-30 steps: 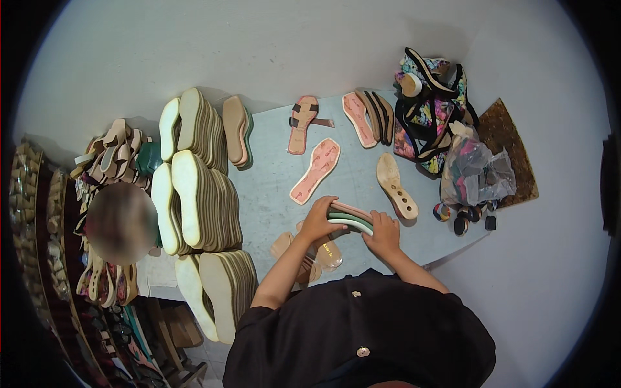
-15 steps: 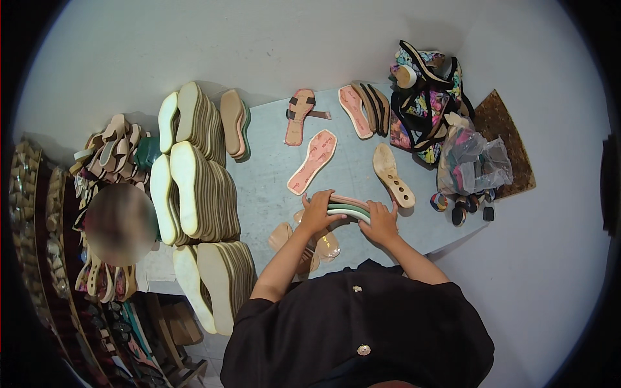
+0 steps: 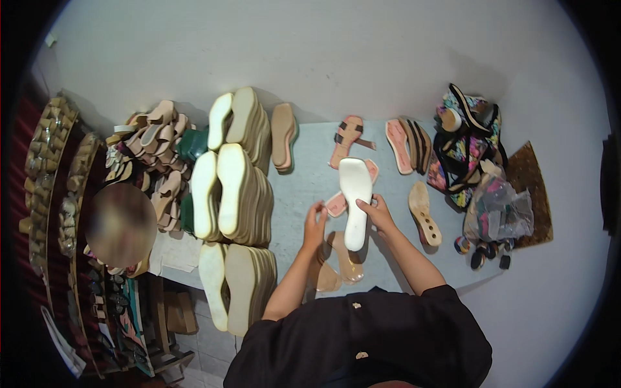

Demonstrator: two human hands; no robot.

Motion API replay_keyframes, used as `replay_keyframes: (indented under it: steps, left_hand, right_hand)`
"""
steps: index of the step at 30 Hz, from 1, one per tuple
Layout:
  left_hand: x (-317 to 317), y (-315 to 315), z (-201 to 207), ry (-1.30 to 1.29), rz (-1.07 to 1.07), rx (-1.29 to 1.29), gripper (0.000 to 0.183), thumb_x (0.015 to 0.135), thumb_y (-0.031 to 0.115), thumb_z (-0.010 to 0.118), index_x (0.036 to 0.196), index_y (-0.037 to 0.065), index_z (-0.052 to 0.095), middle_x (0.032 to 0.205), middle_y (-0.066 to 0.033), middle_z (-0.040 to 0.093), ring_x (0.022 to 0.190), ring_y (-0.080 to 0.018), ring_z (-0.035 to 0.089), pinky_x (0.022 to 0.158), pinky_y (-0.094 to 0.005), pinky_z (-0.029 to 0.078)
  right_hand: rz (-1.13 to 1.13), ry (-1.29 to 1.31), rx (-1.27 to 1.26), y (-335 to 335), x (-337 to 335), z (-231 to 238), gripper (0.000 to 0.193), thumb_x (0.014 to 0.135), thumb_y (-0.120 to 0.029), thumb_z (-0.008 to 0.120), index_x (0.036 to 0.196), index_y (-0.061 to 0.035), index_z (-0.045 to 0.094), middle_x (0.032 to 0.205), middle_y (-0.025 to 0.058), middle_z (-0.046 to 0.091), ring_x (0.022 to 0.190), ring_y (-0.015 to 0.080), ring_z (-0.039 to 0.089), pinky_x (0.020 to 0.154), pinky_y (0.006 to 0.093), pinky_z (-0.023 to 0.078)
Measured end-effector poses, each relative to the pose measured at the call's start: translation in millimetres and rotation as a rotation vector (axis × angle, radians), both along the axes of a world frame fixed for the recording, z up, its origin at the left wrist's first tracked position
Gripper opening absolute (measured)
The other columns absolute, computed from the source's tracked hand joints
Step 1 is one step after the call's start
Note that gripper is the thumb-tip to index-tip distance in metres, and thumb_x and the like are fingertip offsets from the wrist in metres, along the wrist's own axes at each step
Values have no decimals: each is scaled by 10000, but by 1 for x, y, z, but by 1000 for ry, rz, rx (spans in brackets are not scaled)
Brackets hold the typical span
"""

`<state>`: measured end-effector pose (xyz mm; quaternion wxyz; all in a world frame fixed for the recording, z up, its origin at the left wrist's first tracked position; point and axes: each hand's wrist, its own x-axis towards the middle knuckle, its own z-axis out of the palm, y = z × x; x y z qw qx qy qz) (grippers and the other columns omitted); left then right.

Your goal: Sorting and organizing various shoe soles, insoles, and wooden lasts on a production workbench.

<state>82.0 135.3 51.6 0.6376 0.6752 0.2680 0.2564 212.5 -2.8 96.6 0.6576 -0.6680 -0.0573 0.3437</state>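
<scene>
White sole (image 3: 355, 178): now unbent, pinched by right hand (image 3: 380, 216) alone. Left hand (image 3: 314, 227): released, loosely spread, free. Pink insole (image 3: 337, 204): just beyond left hand.

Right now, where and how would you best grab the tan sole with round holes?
I'd take the tan sole by its holed end, pinched across the long edges, coming from the near side: that end is the nearer one, and bare tabletop lies before it. The right hand would likely need freeing first; it holds the white sole.
</scene>
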Motion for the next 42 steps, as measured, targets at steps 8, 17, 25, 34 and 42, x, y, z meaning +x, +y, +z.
replay_keyframes:
  steps: [8, 17, 25, 34, 42]
  left_hand:
    - [-2, 36, -6, -206, -99, -793, 619, 876, 343, 576, 1364, 67, 313, 1118, -100, 546, 964, -153, 534, 849, -287, 412]
    - [45, 73, -43, -75, 117, -334, 530, 830, 147, 643, 1290, 31, 407, 1049, -61, 552, 956, -123, 523, 836, -251, 438]
    - [40, 66, -65, 34, 23, -172, 383, 827, 134, 625, 1167, -12, 528, 1009, -96, 584, 922, -143, 552, 827, -266, 444]
    - [42, 40, -30, 182, -19, 275, 422, 754, 167, 667, 1133, 23, 547, 1043, -148, 572, 986, -258, 557, 861, -355, 419]
    - [54, 1, -33, 576, -123, 734, 711, 598, 238, 781, 1217, 65, 477, 1064, -135, 514, 1013, -327, 481, 819, -444, 381]
  right_hand:
    - [63, 159, 267, 120, 51, -39, 599, 833, -330, 641, 1245, 32, 400, 1085, 113, 568, 999, 208, 551, 895, 330, 410]
    - [-56, 81, 60, 251, 134, -76, 586, 802, -367, 639, 1122, 112, 528, 1081, 203, 594, 1055, 262, 552, 923, 320, 384]
    - [-6, -314, -752, 276, 110, -53, 644, 841, -517, 474, 1168, 35, 531, 1300, 234, 396, 1254, 368, 243, 1022, 485, 163]
    - [138, -483, -741, 234, 134, -50, 709, 746, -500, 548, 1303, -75, 444, 1373, 155, 335, 1270, 352, 258, 986, 545, 203]
    - [-306, -443, -368, 55, 95, -109, 383, 757, -219, 597, 1119, -103, 551, 1095, 105, 544, 974, 243, 519, 797, 339, 416]
